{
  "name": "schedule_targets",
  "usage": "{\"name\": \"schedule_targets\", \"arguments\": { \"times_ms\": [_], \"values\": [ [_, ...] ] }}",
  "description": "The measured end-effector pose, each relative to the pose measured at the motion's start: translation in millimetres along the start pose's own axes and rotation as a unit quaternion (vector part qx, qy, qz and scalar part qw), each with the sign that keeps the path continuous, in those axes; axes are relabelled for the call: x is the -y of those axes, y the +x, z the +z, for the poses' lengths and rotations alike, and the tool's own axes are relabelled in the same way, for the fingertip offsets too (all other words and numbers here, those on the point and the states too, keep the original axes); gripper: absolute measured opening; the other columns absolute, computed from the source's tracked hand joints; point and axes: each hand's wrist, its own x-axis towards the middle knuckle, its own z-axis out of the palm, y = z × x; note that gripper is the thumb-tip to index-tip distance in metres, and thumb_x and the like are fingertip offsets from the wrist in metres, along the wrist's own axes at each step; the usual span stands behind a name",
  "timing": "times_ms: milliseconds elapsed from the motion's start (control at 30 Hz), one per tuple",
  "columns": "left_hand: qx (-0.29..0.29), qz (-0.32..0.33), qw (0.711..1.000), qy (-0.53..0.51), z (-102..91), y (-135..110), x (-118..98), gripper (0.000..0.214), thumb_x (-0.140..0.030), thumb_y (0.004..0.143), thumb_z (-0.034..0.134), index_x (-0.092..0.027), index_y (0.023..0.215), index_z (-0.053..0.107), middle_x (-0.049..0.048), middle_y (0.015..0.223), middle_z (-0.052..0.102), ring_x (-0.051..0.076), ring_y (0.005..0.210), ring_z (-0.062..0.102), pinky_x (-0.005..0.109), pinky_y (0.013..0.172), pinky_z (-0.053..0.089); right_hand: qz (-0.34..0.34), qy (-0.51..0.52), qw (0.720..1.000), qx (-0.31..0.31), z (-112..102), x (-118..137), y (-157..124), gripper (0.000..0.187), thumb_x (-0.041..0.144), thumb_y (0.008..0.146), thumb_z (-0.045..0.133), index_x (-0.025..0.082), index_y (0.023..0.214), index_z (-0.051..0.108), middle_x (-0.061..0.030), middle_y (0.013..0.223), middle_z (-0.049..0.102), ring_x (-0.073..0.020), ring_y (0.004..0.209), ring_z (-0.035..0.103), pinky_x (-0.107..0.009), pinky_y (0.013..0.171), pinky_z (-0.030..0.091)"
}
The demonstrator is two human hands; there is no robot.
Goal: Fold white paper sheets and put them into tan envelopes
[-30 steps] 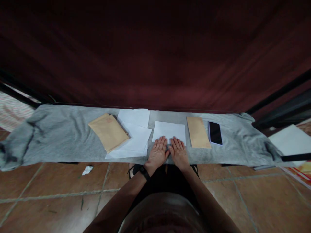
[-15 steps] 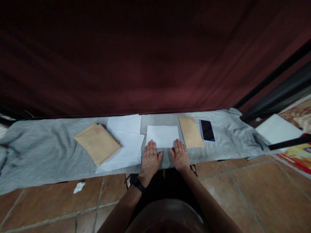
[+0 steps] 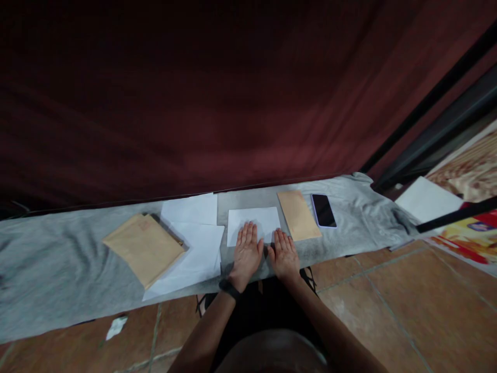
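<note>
A white sheet of paper [image 3: 253, 216], perhaps folded, lies flat in front of me in the head view. My left hand [image 3: 247, 255] is spread flat, with its fingers over the lower middle of the sheet. Beside it, my right hand [image 3: 285, 255] also lies flat, fingertips at the sheet's lower right corner. Both palms face down and neither hand grips anything. Just right of the sheet is a single brown envelope [image 3: 298, 216].
A grey cloth [image 3: 58, 264] covers the long narrow surface. Left are brown envelopes [image 3: 145, 247] on larger white sheets [image 3: 204, 241]; right is a phone [image 3: 324, 211]. A dark red curtain [image 3: 217, 119] hangs behind. A crumpled white scrap [image 3: 116, 328] lies on the tiled floor.
My left hand has slid right and further onto the sheet, closer to my right hand. My right hand has barely moved. The view has tilted slightly.
</note>
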Motion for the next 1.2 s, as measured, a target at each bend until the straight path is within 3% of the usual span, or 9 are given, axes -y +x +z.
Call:
{"name": "schedule_targets", "arguments": {
  "times_ms": [133,333,600,800,1200],
  "values": [
    [0.009,-0.013,1.0,0.004,5.2,9.3,0.9,0.057,-0.032,0.099,0.03,-0.006,0.149,0.039,0.0183,0.157,0.04,0.028,0.15,0.028,0.05,0.122,0.027,-0.007,0.0,1.0,-0.009,-1.4,-0.2,-0.4,0.059,0.038,0.104,0.037,0.005,0.152,0.036,-0.0197,0.153,0.044,-0.0297,0.143,0.04,-0.047,0.117,0.032],
    [-0.004,-0.029,0.999,0.017,7.7,2.7,13.8,0.057,-0.031,0.1,0.028,-0.005,0.149,0.037,0.0186,0.157,0.038,0.028,0.15,0.029,0.049,0.122,0.027,-0.004,0.011,1.0,-0.003,-0.8,-0.5,4.1,0.058,0.036,0.104,0.038,0.008,0.154,0.033,-0.0178,0.154,0.044,-0.0295,0.145,0.037,-0.049,0.118,0.03],
    [0.002,-0.025,0.999,0.028,11.4,1.7,19.3,0.057,-0.021,0.096,0.032,-0.004,0.151,0.034,0.0197,0.159,0.036,0.027,0.152,0.023,0.051,0.122,0.026,-0.053,0.102,0.991,0.07,3.4,23.0,61.1,0.05,0.033,0.105,0.033,0.011,0.148,0.045,-0.0114,0.155,0.044,-0.023,0.147,0.034,-0.042,0.121,0.029],
    [0.006,-0.021,1.0,0.015,10.7,0.4,21.3,0.061,-0.008,0.089,0.036,-0.007,0.149,0.04,0.0198,0.156,0.041,0.028,0.15,0.029,0.051,0.121,0.029,-0.078,0.112,0.986,0.099,15.5,40.8,87.6,0.047,0.033,0.106,0.032,0.011,0.142,0.054,-0.0113,0.153,0.047,-0.0228,0.146,0.036,-0.044,0.122,0.027],
    [-0.011,-0.053,0.997,-0.049,4.3,2.3,16.1,0.057,-0.019,0.095,0.036,-0.007,0.151,0.037,0.02,0.156,0.04,0.028,0.151,0.025,0.054,0.122,0.024,-0.007,0.065,0.994,0.083,18.8,13.4,82.1,0.051,0.036,0.106,0.032,0.012,0.15,0.043,-0.0116,0.156,0.04,-0.024,0.148,0.033,-0.044,0.121,0.025]
  ]
}}
